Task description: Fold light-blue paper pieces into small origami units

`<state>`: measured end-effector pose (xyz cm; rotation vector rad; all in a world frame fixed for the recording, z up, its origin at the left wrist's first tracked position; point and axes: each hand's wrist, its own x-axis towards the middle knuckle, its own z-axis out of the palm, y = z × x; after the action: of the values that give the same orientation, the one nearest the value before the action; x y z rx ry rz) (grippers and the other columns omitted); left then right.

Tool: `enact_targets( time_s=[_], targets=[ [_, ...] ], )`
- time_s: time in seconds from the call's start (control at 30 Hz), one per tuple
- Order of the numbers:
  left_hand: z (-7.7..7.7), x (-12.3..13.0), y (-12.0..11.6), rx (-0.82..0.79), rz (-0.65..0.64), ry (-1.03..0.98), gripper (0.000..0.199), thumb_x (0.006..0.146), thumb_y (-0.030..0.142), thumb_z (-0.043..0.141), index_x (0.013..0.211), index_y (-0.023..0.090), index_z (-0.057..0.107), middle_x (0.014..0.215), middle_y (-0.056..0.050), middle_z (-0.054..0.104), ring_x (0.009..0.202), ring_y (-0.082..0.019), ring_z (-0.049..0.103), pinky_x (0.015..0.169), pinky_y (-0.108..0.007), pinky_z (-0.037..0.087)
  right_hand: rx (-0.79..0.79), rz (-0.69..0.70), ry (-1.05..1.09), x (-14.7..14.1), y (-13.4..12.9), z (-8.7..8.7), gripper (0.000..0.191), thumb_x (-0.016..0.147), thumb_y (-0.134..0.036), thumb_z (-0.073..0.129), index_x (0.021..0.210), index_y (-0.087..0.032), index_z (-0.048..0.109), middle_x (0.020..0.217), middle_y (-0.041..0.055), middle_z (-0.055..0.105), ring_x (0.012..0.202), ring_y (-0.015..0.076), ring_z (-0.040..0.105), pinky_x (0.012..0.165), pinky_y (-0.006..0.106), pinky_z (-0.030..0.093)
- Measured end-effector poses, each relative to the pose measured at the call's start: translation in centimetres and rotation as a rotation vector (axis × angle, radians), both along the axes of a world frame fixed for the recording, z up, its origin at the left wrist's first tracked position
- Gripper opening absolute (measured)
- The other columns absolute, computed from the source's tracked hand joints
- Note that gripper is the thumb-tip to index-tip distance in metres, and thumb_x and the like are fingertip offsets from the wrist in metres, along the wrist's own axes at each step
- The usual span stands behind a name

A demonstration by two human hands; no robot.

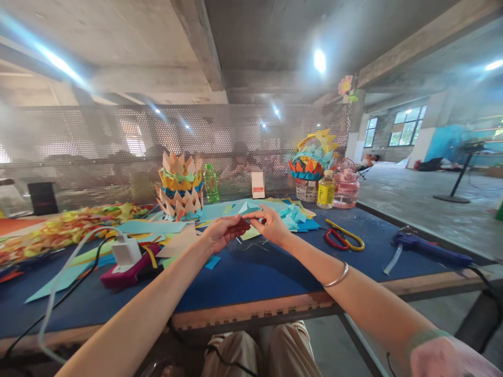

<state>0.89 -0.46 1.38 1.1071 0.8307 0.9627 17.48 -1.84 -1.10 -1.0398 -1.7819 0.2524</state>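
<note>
A folded piece of light blue paper is pinched between my two hands above the middle of the table. My left hand grips its left side with thumb and fingers, and my right hand has the right side, wearing a silver bangle at the wrist. Just behind and to the right lies a pile of light blue folded paper pieces. A small blue paper scrap rests near my left wrist. Scissors with red and yellow handles lie to the right of my right hand.
A blue glue gun lies far right. Left are a magenta power strip with a white charger, cables and paper strips. Stacked paper crowns, a phone, a green bottle, a yellow bottle and a pink jug stand behind.
</note>
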Motion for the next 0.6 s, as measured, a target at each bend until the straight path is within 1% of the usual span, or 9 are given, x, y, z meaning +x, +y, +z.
enact_targets(
  time_s=[0.07,0.13,0.2,0.3,0.4,0.47,0.57,0.6],
  targets=[
    [0.1,0.0,-0.1,-0.011,0.017,0.002,0.018,0.082,0.012,0.052,0.074,0.007,0.067,0.067,-0.01,0.071,0.063,-0.014,0.067,0.061,-0.02,0.053,0.031,0.011,-0.031,0.0,-0.1,0.2,0.027,0.075,-0.015,0.053,0.092,-0.026,0.072,0.083,0.0021,0.063,0.067,0.0132,0.055,0.072,0.027,0.044],
    [0.1,0.0,-0.1,0.0,0.031,0.004,0.018,0.082,0.011,0.052,0.073,0.007,0.067,0.066,-0.01,0.071,0.063,-0.014,0.067,0.061,-0.02,0.053,0.076,0.029,-0.056,0.1,-0.3,0.3,0.026,0.076,-0.015,0.052,0.09,-0.024,0.072,0.078,0.0022,0.058,0.062,0.0111,0.049,0.067,0.025,0.043],
    [0.1,0.1,-0.1,0.03,0.062,0.015,0.018,0.082,0.01,0.052,0.07,0.007,0.066,0.064,-0.01,0.07,0.061,-0.014,0.067,0.061,-0.021,0.052,0.105,0.049,-0.069,0.1,-0.5,0.4,0.025,0.076,-0.016,0.051,0.086,-0.023,0.073,0.073,0.0017,0.053,0.06,0.01,0.046,0.062,0.023,0.041],
    [0.0,0.1,0.0,0.081,0.115,0.025,0.017,0.08,0.011,0.056,0.065,0.008,0.064,0.061,-0.009,0.069,0.058,-0.014,0.066,0.06,-0.022,0.051,0.103,0.088,-0.035,0.1,-0.9,0.5,0.025,0.074,-0.013,0.048,0.077,-0.02,0.072,0.071,0.0008,0.048,0.061,0.0098,0.045,0.058,0.021,0.037],
    [-0.1,0.1,0.2,0.163,0.156,0.046,0.018,0.078,0.014,0.059,0.062,0.007,0.064,0.059,-0.009,0.068,0.055,-0.012,0.064,0.061,-0.022,0.05,0.07,0.134,0.086,0.1,-1.2,0.7,0.024,0.069,-0.009,0.043,0.067,-0.017,0.065,0.07,-0.0003,0.05,0.061,0.0099,0.045,0.057,0.022,0.036],
    [-0.2,0.1,0.2,0.211,0.173,0.07,0.019,0.077,0.017,0.06,0.061,0.007,0.064,0.057,-0.008,0.067,0.055,-0.012,0.063,0.061,-0.022,0.049,0.006,0.147,0.202,0.2,-1.1,0.7,0.017,0.067,-0.01,0.041,0.066,-0.017,0.057,0.067,-0.0018,0.05,0.06,0.0099,0.044,0.055,0.022,0.035],
    [-0.4,0.2,0.3,0.254,0.177,0.096,0.019,0.073,0.023,0.065,0.062,0.007,0.064,0.058,-0.008,0.067,0.056,-0.013,0.063,0.062,-0.024,0.048,-0.113,0.112,0.39,0.1,-0.6,0.6,0.005,0.071,-0.02,0.048,0.075,-0.019,0.05,0.068,-0.0032,0.05,0.063,0.011,0.047,0.055,0.022,0.037],
    [-0.4,0.2,0.4,0.271,0.174,0.103,0.02,0.071,0.026,0.067,0.062,0.008,0.065,0.058,-0.008,0.067,0.057,-0.013,0.063,0.063,-0.024,0.048,-0.156,0.1,0.433,0.0,-0.4,0.5,0.011,0.072,-0.026,0.052,0.08,-0.019,0.049,0.07,-0.003,0.051,0.065,0.0117,0.049,0.055,0.022,0.038]
  ],
)
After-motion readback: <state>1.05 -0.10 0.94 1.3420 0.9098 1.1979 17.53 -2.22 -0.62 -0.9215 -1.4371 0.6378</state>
